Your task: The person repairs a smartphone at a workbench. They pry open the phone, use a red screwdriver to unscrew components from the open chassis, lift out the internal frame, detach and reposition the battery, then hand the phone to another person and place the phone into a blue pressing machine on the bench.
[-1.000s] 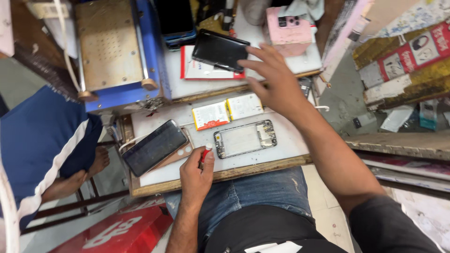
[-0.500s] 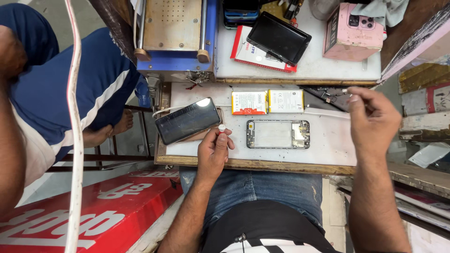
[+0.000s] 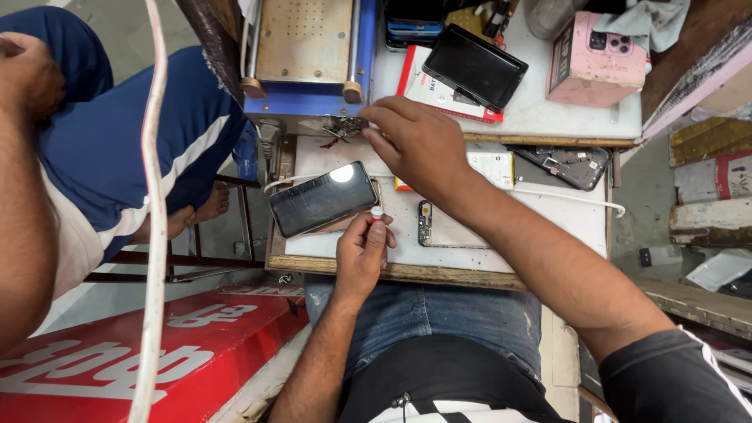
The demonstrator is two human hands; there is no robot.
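Note:
My left hand [image 3: 362,252] grips a small tool with a white tip [image 3: 377,211], its end at the lower right corner of a black phone [image 3: 321,198] that lies face up on the white work board [image 3: 407,254]. My right hand [image 3: 415,145] reaches across to the left. Its fingertips are curled at a small metal part [image 3: 343,125] by the edge of a blue and tan machine [image 3: 305,59]. My right forearm partly hides a bare phone frame [image 3: 435,225].
On the far shelf lie a black screen [image 3: 474,66] on a red and white card, and a pink box [image 3: 591,66]. A dark phone housing [image 3: 568,164] and a white cable [image 3: 572,197] are at right. A person in blue [image 3: 117,133] sits at left.
My right hand has swung from the right side across to the blue machine on the left. My left hand has stayed by the black phone with the tool.

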